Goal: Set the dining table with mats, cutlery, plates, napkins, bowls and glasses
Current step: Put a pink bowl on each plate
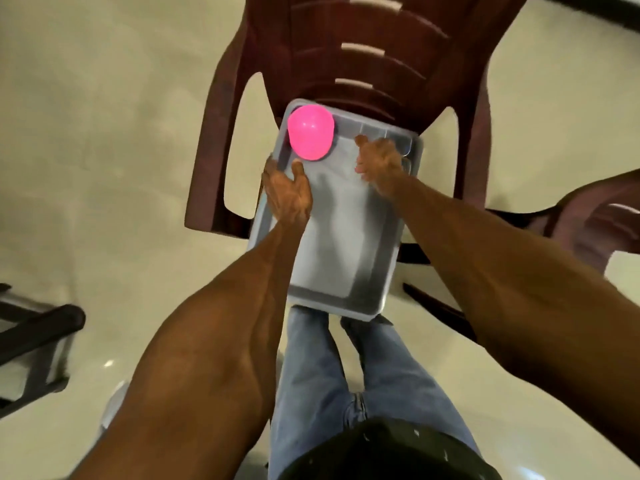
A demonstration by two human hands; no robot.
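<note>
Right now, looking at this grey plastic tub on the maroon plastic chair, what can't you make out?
- Head view: the right hand is motion-blurred, so what its fingers hold is unclear.
- The clear items at the grey plastic tub's far right corner are too faint to identify.
- The pink plastic bowl lies upside down; its inside is hidden.
- The dining table is out of frame.

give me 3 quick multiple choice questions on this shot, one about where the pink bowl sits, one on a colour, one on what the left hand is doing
1. Where is the pink bowl?
A. on the floor
B. in the grey tray's far left corner
C. on a table

2. What colour is the chair under the tray?
A. dark maroon
B. white
C. blue

3. What is the left hand doing?
A. hanging free
B. lifting the bowl
C. holding the tray's left rim

Answers: 1 B, the bowl lies inside the tray at its far left. 2 A, the chair's back and arms are maroon. 3 C, thumb inside, fingers over the rim.
</note>
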